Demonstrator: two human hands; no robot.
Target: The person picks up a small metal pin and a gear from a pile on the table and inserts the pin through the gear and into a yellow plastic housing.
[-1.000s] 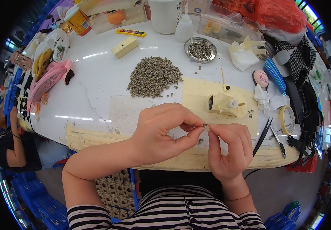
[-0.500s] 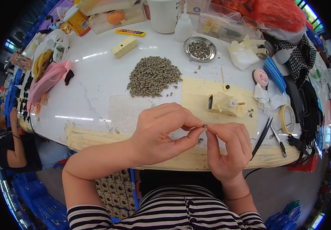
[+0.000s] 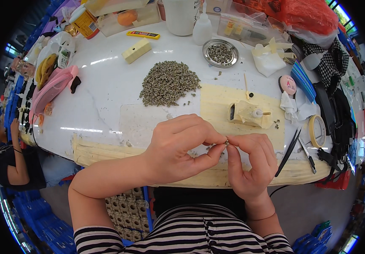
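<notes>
Metal-grey is the one small piece [image 3: 227, 142] in work, placed where the fingertips of two hands meet, just above the front part of the worktop [image 3: 100, 106]. The grip of the left hand [image 3: 182, 144] is closed to a narrow pinch, thumb and forefinger on this piece; the grip of the right hand [image 3: 254, 165] is nearly closed on it from the other side. The piece looks dull and a little shiny, but its exact shape is too small to tell.

Near the hands stands one block wrapped in cream tape [image 3: 243, 116], with one thin stick in its white nozzle. Farther back lie one heap [image 3: 167, 82] of similar grey pieces, too many for counting, and one round steel dish [image 3: 221, 66] with more of them. To the right are one black pair of tweezers [image 3: 287, 154], one cutter knife [image 3: 308, 156] and one tape roll [image 3: 312, 131].

The surface is white and glossy, with yellowish tape [image 3: 106, 153] along its front edge. In the room, one other person [image 3: 19, 167] is at the left, and blue crates [image 3: 42, 220] are on the floor.
</notes>
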